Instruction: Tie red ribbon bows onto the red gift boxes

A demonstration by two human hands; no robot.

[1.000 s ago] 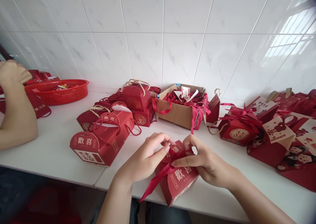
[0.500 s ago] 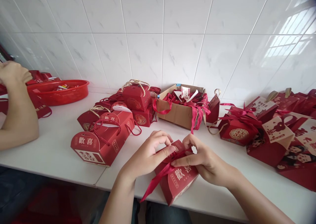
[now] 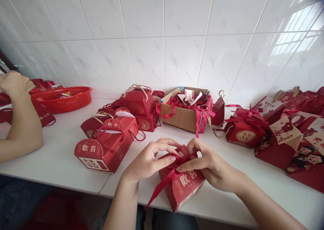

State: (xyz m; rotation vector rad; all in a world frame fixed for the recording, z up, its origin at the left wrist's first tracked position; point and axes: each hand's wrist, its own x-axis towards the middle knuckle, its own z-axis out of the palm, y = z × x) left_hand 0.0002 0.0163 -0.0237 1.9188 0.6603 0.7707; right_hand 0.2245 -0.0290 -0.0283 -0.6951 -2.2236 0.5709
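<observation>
A small red gift box [image 3: 182,193] with pale printed characters stands at the table's front edge, between my hands. A dark red satin ribbon [image 3: 162,185] runs across its top, and one tail hangs over the near left side. From the left, my left hand [image 3: 154,159] pinches the ribbon at the top of the box between thumb and fingers. My right hand [image 3: 205,164] closes on the ribbon from the other side, thumb pressed over the crossing. The fingertips partly cover where the ribbon crosses.
Red boxes with rope handles [image 3: 107,149] stand to the left. Behind, a cardboard box [image 3: 178,120] holds ribbons and cards. Ribbon-tied boxes [image 3: 244,132] crowd the right. At far left are a red plastic basin [image 3: 73,103] and another person's forearm [image 3: 24,122].
My left thumb and fingers have shifted slightly on the ribbon near the top of the box. The right hand holds nearly the same pose. The view has tilted a little.
</observation>
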